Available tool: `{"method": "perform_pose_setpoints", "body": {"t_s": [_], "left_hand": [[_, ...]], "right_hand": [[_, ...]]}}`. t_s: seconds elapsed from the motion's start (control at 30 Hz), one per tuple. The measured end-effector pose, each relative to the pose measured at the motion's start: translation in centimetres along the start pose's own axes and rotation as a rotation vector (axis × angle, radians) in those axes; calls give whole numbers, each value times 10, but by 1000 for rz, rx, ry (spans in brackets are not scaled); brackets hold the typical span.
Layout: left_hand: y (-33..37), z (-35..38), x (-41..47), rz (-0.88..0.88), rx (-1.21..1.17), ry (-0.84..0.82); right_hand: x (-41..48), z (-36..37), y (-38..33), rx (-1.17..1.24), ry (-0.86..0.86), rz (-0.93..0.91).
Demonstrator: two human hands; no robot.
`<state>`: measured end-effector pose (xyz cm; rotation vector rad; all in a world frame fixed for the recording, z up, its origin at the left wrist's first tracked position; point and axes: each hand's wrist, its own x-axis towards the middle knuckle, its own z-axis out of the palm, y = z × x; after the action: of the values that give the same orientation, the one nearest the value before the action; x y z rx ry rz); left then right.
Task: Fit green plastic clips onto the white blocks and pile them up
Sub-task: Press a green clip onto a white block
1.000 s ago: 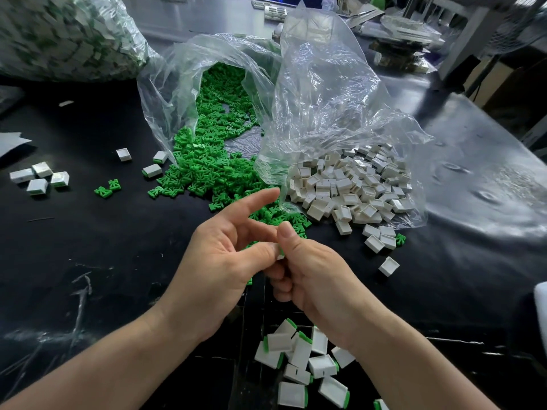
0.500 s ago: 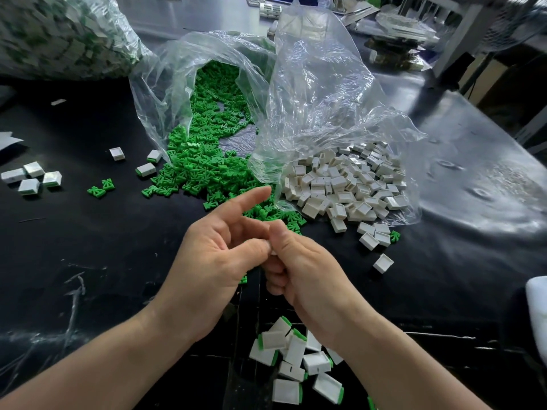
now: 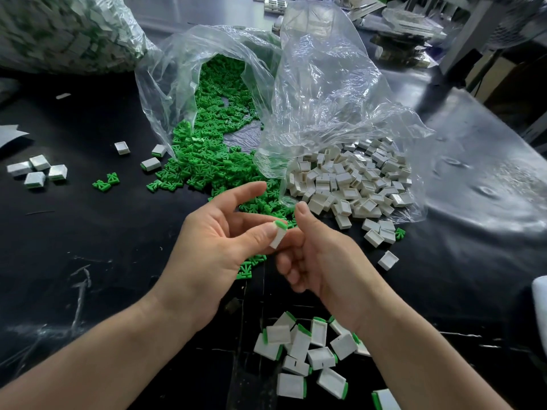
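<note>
Here, the left hand (image 3: 213, 247) and the right hand (image 3: 325, 258) meet above the middle of the black table (image 3: 88, 232), with one white block (image 3: 277, 238) between them. A green clip (image 3: 280, 224) sits in the block's upper end. The left thumb presses on the near face of the block and pinches it, while the left forefinger points out straight towards 12 o'clock. The right fingers are curled in beside the block and the right thumb stands up, off it; whether the right hand really grips the block cannot be told.

At 6 o'clock from the hands lies the pile of fitted blocks (image 3: 299, 347), each white with a green edge, tumbled together on the table. At 12 o'clock a heap of green clips (image 3: 207, 161) spills from a clear bag (image 3: 165, 84). At 2 o'clock a heap of plain blocks (image 3: 355, 184) lies in the mouth of a second clear bag (image 3: 325, 84), with a few strays just outside it. At 9 o'clock, well apart, four blocks (image 3: 35, 171) sit close together, and two loose clips (image 3: 105, 182) lie near them.
</note>
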<state>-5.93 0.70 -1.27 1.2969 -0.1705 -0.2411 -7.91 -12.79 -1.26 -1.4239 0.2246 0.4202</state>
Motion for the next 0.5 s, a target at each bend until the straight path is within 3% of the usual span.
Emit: {"method": "perform_pose_setpoints", "body": {"t_s": [0.17,0.5], "left_hand": [[-5,0,3,-64,-4,50],[-4,-3,3,-97,93,65]], "right_hand": [[0,-8,-3,-46,172,-92],[-1,-8,1,-178,146,-151]]}}
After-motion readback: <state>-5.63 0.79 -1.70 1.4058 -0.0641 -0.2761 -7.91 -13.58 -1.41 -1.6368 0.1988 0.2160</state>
